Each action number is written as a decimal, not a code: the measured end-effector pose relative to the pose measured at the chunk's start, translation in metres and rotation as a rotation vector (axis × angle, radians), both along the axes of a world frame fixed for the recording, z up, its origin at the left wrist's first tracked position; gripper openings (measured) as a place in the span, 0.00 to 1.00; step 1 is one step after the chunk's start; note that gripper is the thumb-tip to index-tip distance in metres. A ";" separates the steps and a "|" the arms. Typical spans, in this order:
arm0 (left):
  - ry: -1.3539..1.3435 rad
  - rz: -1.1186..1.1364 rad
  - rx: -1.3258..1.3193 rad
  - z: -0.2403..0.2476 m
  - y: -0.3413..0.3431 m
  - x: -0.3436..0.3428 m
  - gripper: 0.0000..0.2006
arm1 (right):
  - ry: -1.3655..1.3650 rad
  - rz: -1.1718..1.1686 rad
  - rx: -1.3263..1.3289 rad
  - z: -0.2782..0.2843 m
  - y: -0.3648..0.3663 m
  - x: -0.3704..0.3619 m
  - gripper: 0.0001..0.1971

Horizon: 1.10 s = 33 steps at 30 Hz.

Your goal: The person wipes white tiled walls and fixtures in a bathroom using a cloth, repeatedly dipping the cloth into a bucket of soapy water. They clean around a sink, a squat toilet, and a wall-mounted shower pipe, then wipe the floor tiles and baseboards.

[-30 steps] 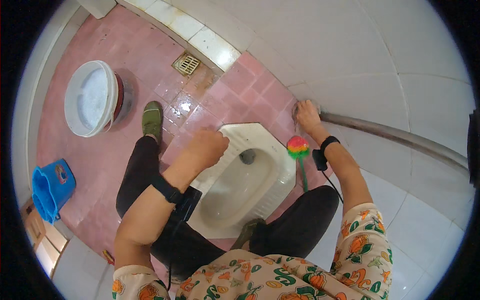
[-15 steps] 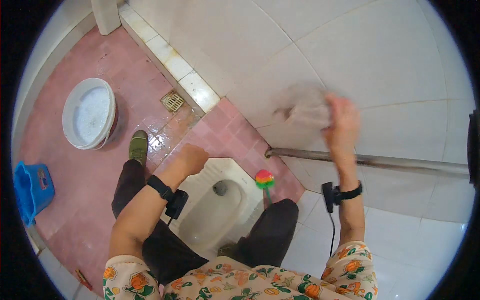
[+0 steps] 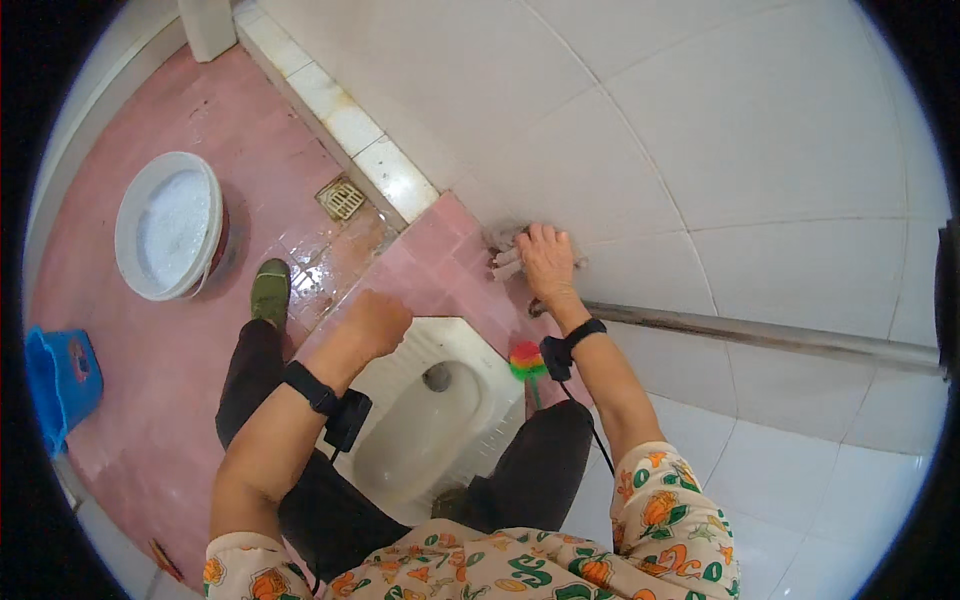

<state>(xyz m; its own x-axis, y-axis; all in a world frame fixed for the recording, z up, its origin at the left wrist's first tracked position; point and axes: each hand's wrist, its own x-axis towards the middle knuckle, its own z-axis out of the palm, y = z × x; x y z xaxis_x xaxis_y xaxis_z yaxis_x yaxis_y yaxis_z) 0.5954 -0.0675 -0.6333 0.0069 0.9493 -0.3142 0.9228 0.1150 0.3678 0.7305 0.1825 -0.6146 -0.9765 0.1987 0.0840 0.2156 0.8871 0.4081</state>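
My right hand presses a greyish rag against the white tiled wall, low down near the pink floor. Its fingers are closed over the bunched cloth, whose folds stick out on the left side. My left hand is curled into a fist above the far left rim of the white squat toilet, and nothing shows in it. Right of the toilet stands a brush with a red, yellow and green head, closer to my right wrist than to my left hand.
A metal pipe runs along the wall beside my right forearm. On the pink floor at left stand a white bucket of foamy water and a blue bucket. A floor drain lies by the tiled ledge, near wet tiles.
My right hand has swept the rag down and left along the wall, from above the pipe to near the floor. My left hand stays nearly where it was.
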 end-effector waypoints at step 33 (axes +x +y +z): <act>0.059 0.090 0.191 -0.004 -0.014 0.010 0.05 | 0.155 0.326 0.183 0.076 -0.004 -0.105 0.09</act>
